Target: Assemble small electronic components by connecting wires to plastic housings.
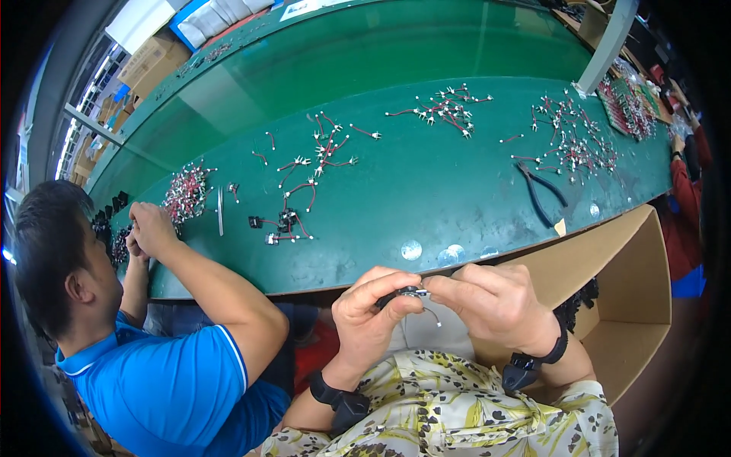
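My left hand [367, 314] is closed, with thumb and fingers pinching a small black plastic part [390, 295] just in front of the table edge. A short thin wire with a white connector [438, 324] dangles below the part, between my hands. My right hand [495, 301] is closed too, its fingertips pressed together against the part's right end. Whatever lies between those fingertips is hidden. On the green table beyond, several black parts with red wires [286, 221] lie to the left of my hands.
Piles of red-and-white wire leads [324, 148] are spread over the green table [365, 198]. Dark-handled pliers [542, 194] lie at the right. An open cardboard box [632, 297] with black parts stands beside my right arm. A co-worker in blue [167, 381] works close on my left.
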The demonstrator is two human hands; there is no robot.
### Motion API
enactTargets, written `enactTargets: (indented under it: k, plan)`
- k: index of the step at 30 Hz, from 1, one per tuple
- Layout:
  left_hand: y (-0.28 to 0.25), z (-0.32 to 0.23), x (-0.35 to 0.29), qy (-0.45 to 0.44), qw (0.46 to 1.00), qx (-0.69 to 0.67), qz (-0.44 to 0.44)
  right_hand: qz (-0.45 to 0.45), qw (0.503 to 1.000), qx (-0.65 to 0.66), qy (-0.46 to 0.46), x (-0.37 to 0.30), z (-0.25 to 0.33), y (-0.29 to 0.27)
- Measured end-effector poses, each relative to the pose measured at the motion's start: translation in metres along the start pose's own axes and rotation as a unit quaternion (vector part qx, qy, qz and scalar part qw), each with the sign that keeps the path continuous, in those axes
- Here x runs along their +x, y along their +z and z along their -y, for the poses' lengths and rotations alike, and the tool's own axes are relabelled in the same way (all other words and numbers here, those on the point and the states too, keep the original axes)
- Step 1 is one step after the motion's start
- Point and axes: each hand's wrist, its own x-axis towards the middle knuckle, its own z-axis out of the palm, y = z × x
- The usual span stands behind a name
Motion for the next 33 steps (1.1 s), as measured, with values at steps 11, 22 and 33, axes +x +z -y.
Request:
enactTargets:
  k: [11,22,33]
  plan:
    - [0.011,-0.001,0.012,0.037,0.996,0.039,-0.074,-0.084,0.986,0.115,0.084,0.003,-0.002,0.027]
    - [0.006,0.008,0.006,0.044,0.997,0.033,-0.06,0.019,0.971,0.201,0.13,0.004,-0.01,0.0]
    - [0.008,0.0,0.009,0.072,0.986,0.143,-0.044,0.037,0.981,0.158,0.103,0.002,-0.012,0.003]
